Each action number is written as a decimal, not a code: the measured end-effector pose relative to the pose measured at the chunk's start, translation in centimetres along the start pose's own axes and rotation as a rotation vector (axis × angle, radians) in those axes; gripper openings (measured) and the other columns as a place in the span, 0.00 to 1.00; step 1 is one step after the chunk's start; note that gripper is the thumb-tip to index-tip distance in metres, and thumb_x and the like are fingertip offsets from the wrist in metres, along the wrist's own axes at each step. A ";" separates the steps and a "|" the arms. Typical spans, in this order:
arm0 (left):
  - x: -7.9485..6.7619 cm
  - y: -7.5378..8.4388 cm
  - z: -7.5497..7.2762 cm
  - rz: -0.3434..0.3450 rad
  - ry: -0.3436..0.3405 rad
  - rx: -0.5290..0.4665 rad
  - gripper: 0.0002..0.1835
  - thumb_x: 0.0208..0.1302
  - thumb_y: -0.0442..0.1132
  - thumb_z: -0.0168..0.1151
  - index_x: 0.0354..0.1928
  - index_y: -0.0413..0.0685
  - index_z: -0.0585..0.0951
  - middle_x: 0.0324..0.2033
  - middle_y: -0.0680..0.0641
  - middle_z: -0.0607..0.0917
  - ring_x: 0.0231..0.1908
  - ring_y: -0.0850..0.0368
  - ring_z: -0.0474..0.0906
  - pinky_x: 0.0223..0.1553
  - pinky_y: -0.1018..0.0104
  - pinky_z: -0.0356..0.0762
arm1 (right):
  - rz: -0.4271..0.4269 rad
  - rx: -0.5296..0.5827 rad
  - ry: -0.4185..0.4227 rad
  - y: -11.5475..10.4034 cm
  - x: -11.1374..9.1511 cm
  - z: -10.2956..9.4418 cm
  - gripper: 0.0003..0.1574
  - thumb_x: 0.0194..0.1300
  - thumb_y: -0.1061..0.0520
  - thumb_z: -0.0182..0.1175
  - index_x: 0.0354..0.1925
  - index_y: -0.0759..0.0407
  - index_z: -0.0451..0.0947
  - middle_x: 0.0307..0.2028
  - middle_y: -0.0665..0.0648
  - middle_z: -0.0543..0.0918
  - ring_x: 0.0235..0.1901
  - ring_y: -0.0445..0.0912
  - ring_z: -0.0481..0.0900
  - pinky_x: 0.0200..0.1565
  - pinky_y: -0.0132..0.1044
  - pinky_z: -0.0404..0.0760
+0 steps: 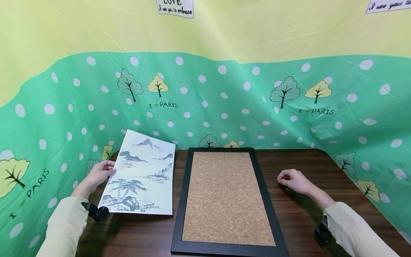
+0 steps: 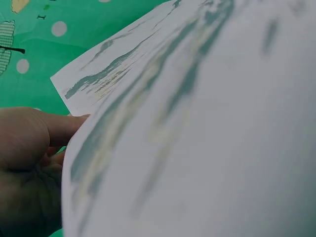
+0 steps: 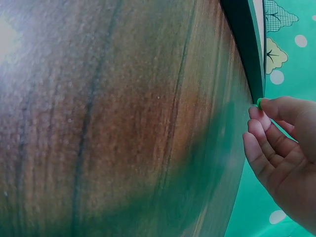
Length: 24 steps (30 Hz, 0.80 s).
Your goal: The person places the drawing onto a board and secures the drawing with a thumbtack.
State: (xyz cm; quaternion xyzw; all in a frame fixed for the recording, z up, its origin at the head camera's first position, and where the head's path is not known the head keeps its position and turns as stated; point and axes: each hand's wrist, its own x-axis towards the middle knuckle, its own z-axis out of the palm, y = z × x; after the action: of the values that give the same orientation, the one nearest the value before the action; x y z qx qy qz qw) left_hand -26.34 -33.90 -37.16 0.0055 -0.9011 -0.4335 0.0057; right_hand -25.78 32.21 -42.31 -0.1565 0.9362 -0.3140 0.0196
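Observation:
My left hand [image 1: 100, 175] pinches the left edge of a white sheet printed with an ink landscape [image 1: 141, 175] of mountains and pine trees. In the left wrist view the sheet bends toward the camera, and the thumb lies at its edge. A cork board [image 1: 228, 200] with a black frame lies on the table to the right of the sheet. On the board's other side, my right hand [image 1: 295, 181] is over the table. Between its thumb and forefinger it pinches a small bright green object [image 3: 259, 102], about the size of a push pin, mostly covered by the fingers.
The dark wooden table [image 1: 305, 221] carries the board. A green and yellow cloth [image 1: 224, 92] with trees and white dots hangs behind the table and along both sides. Black wrist cameras are strapped over both cream sleeves [image 1: 353, 225].

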 end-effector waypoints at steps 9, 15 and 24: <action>0.4 1.6 0.0 -0.003 -0.002 -0.003 0.16 0.64 0.30 0.48 0.52 0.28 0.65 0.37 0.43 0.74 0.33 0.61 0.70 0.32 0.71 0.71 | -0.003 -0.016 0.005 0.0 0.0 0.1 0.03 0.58 0.66 0.57 0.31 0.65 0.77 0.25 0.54 0.77 0.23 0.42 0.71 0.23 0.32 0.73; 0.6 2.7 2.1 0.012 -0.028 -0.037 0.15 0.64 0.29 0.49 0.51 0.28 0.66 0.37 0.43 0.75 0.32 0.60 0.71 0.32 0.70 0.71 | -0.023 -0.004 -0.003 0.0 0.1 0.1 0.03 0.59 0.66 0.56 0.31 0.66 0.77 0.25 0.55 0.77 0.23 0.42 0.71 0.23 0.32 0.73; 1.1 4.6 6.7 0.048 -0.049 -0.109 0.12 0.61 0.26 0.50 0.47 0.28 0.69 0.32 0.45 0.74 0.31 0.60 0.69 0.30 0.71 0.69 | -0.040 -0.002 -0.001 -0.3 0.4 0.2 0.03 0.60 0.65 0.57 0.31 0.64 0.77 0.26 0.54 0.77 0.24 0.41 0.70 0.24 0.32 0.72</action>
State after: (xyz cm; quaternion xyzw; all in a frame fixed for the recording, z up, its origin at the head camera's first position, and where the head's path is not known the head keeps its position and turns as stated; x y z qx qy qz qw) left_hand -27.54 -25.78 -37.73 -0.0270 -0.8758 -0.4818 -0.0056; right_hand -26.03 31.72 -42.29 -0.1753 0.9332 -0.3134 0.0135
